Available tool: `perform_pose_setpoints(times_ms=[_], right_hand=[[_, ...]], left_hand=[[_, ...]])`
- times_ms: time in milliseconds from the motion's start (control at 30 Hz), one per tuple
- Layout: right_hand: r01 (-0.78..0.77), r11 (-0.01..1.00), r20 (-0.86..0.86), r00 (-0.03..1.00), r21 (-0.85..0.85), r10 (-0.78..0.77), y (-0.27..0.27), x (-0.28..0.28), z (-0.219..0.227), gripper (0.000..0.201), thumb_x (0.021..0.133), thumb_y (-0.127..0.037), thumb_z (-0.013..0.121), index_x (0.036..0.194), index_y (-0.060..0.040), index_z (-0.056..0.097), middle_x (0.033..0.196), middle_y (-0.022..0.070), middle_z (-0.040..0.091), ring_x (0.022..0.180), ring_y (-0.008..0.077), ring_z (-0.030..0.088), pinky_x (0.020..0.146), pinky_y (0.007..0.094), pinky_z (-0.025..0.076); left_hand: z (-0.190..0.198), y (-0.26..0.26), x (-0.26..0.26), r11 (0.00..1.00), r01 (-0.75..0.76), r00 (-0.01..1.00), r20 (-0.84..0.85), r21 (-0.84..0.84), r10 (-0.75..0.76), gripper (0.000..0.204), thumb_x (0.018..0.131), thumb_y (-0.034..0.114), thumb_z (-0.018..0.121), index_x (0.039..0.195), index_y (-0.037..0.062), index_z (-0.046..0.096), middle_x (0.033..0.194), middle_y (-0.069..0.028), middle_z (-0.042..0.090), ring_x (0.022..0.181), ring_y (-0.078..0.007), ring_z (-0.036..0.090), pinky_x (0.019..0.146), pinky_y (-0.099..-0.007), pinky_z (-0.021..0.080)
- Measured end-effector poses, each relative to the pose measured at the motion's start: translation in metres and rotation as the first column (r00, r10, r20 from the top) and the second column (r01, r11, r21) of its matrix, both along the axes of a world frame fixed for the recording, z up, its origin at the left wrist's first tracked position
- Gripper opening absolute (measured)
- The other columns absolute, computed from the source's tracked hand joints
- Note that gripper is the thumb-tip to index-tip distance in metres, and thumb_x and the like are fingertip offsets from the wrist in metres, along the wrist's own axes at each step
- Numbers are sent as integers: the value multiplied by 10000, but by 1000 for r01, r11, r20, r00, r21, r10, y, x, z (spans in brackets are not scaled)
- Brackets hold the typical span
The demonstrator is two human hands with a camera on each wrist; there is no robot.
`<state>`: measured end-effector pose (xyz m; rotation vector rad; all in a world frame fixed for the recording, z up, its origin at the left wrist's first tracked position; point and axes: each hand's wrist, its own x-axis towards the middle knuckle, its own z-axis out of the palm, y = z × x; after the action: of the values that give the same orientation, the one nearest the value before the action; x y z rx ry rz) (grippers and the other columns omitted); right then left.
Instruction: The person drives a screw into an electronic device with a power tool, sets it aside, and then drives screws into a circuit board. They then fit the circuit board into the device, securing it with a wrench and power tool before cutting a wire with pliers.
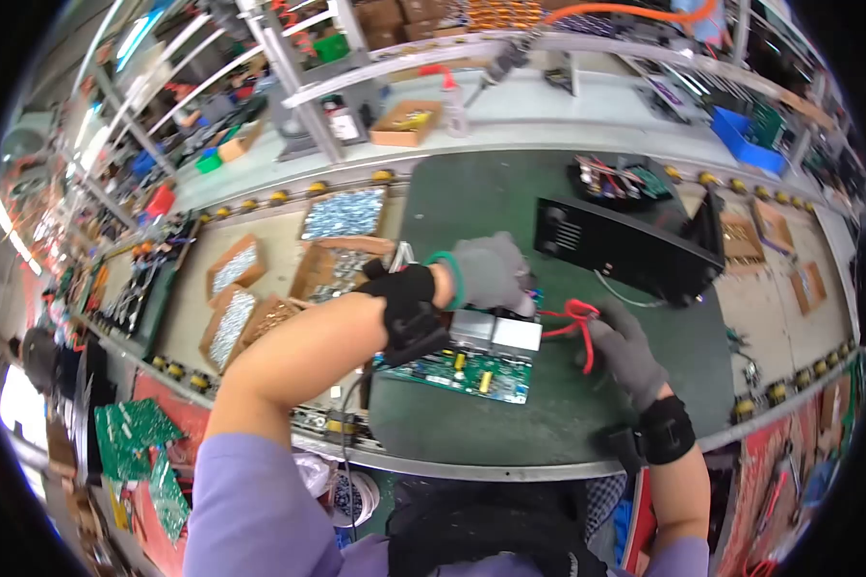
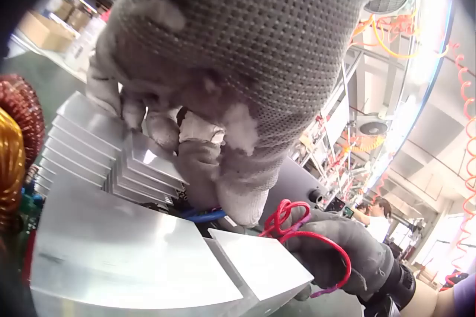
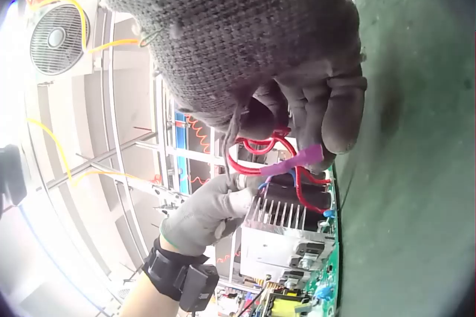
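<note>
A green circuit board (image 1: 486, 380) with silver heat sinks (image 1: 517, 335) lies on the dark green mat. My gloved left hand (image 1: 491, 274) is at the board's far side, its fingers curled down over the heat-sink fins (image 2: 82, 138) and pinching around blue wires (image 2: 204, 217). On the board's right, my gloved right hand (image 1: 627, 351) grips a looped red wire (image 1: 579, 313) between thumb and fingers. The wire's purple-sleeved end (image 3: 301, 159) sticks out below the right hand (image 3: 245, 49), and its other end runs to the board. The exact fingertip contact of the left hand is partly hidden.
A black metal casing (image 1: 625, 252) stands behind the right hand, with a dark tray of wired parts (image 1: 621, 183) beyond it. Boxes of metal parts (image 1: 344, 213) are at the left. Rollers edge the bench, and a shelf (image 1: 510, 111) runs along the back.
</note>
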<state>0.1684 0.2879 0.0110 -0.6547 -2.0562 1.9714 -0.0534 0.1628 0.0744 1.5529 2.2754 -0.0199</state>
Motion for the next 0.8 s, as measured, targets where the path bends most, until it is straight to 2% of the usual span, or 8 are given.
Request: perform_pose_setpoints(times_ms=[200, 300, 367, 400, 467, 600, 667, 800], right_hand=[[-15, 986, 48, 999, -164, 23, -1, -3, 14, 282, 952, -252, 561, 1085, -4, 550, 831, 47, 616, 642, 73, 568, 529, 230, 459], [22, 999, -24, 999, -39, -23, -2, -9, 2, 259, 935, -247, 603, 1046, -18, 556, 821, 34, 617, 622, 95, 573, 526, 248, 457], [110, 934, -143, 988, 339, -64, -7, -13, -6, 228, 898, -222, 650, 1000, -35, 570, 771, 27, 607, 603, 112, 568, 535, 280, 456], [111, 934, -142, 988, 339, -66, -8, -13, -6, 228, 898, -222, 650, 1000, -35, 570, 771, 27, 607, 603, 112, 568, 535, 280, 456], [120, 849, -14, 991, 514, -132, -9, -13, -3, 197, 864, -188, 670, 971, -52, 577, 746, 67, 617, 620, 173, 605, 574, 327, 473], [154, 781, 26, 977, 606, -213, -12, -12, 1, 133, 854, -128, 645, 945, -57, 580, 775, 120, 630, 668, 248, 636, 611, 357, 487], [225, 722, -173, 974, 654, -146, -8, -8, -8, 122, 857, -73, 607, 978, -67, 592, 828, 154, 646, 723, 299, 649, 650, 373, 502], [282, 629, -265, 956, 725, -123, 1, 3, 9, 170, 855, -9, 570, 1013, -63, 604, 845, 154, 647, 734, 293, 649, 665, 359, 512]], left_hand=[[2, 5, 1, 992, 31, 996, -75, -122, -40, 515, 763, 587, 691, 955, 109, 703, 1142, -194, 528, 1025, -349, 585, 863, -417, 487], [10, 2, 5, 994, 24, 998, -61, -109, -31, 513, 761, 593, 695, 945, 115, 711, 1139, -192, 537, 1038, -342, 580, 866, -416, 484], [9, 1, 4, 996, 19, 999, -37, -92, -23, 510, 763, 596, 693, 937, 117, 714, 1135, -191, 541, 1054, -338, 572, 873, -412, 482], [7, 0, 3, 997, 12, 1000, -16, -75, -13, 508, 764, 599, 691, 930, 119, 718, 1131, -190, 544, 1070, -333, 564, 879, -408, 479], [3, 1, 1, 997, 22, 1000, -20, -69, -24, 501, 767, 596, 690, 924, 122, 721, 1123, -189, 548, 1084, -331, 556, 885, -405, 476], [1, 2, -1, 997, 24, 1000, -15, -78, -26, 489, 772, 595, 687, 923, 131, 725, 1111, -190, 556, 1105, -330, 543, 899, -399, 466], [2, 3, 0, 995, 16, 999, -26, -98, -19, 488, 774, 594, 686, 929, 133, 725, 1106, -188, 556, 1102, -330, 544, 899, -397, 466], [5, 2, 1, 994, 42, 999, -20, -102, -44, 496, 780, 593, 685, 936, 123, 717, 1116, -185, 546, 1108, -327, 544, 901, -401, 462]])
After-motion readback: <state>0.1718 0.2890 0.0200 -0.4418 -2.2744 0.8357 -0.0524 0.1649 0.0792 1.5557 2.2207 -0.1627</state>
